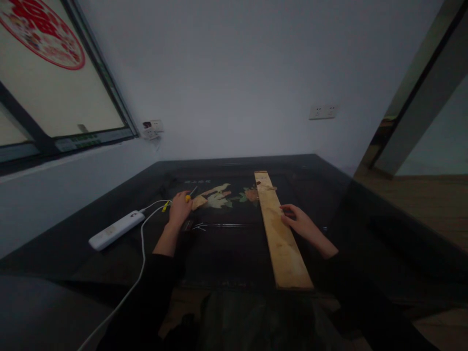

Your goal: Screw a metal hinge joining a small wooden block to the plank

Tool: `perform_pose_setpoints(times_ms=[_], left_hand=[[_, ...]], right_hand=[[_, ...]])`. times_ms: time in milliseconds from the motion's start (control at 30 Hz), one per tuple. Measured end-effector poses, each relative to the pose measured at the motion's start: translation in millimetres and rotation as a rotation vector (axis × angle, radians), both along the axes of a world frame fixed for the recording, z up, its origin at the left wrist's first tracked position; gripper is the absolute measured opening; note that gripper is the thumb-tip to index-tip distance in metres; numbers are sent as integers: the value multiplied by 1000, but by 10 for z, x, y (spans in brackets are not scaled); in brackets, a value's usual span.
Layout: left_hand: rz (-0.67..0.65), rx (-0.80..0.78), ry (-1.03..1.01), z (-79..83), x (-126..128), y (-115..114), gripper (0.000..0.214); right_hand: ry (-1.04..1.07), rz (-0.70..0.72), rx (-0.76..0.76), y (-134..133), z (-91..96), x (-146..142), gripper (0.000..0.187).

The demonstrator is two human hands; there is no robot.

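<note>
My left hand (180, 208) is closed around a screwdriver (188, 198) with a yellow handle, its thin metal shaft pointing away and to the right. Just right of that fist, a small wooden block (199, 202) lies on the dark table. A long wooden board (280, 234) lies lengthwise on the tabletop, running from near the front edge toward the wall. At the board's right edge is my right hand (299, 223), fingers apart and fingertips touching the wood. Several thin metal pieces (199, 226), too small to name, lie in front of my left hand.
The glossy black table (226, 258) has a printed flower picture (218, 199). A white power strip (116, 230) lies on the left, and its white cable (143, 243) runs off the front near my left arm. Wall sockets (323, 112) are behind, with a window on the left.
</note>
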State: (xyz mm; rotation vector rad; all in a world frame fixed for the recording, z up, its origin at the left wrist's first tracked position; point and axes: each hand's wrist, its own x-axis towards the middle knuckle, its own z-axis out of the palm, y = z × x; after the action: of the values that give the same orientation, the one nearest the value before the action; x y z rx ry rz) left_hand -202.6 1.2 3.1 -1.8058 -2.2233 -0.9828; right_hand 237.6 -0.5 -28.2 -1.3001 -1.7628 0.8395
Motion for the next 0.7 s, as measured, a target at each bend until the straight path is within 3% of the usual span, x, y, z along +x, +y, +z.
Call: perform_pose_setpoints(times_ms=[100, 433, 567, 700], left_hand=[[100, -85, 27, -84, -203, -34, 35], [132, -276, 57, -261, -262, 19, 43], [129, -268, 71, -280, -258, 9, 47], [128, -209, -4, -216, -225, -7, 50]], right_hand=[[35, -31, 21, 37, -21, -2, 33], [15, -40, 57, 16, 53, -10, 28], [11, -50, 68, -2, 78, -29, 28], [78, -83, 183, -35, 175, -45, 25]])
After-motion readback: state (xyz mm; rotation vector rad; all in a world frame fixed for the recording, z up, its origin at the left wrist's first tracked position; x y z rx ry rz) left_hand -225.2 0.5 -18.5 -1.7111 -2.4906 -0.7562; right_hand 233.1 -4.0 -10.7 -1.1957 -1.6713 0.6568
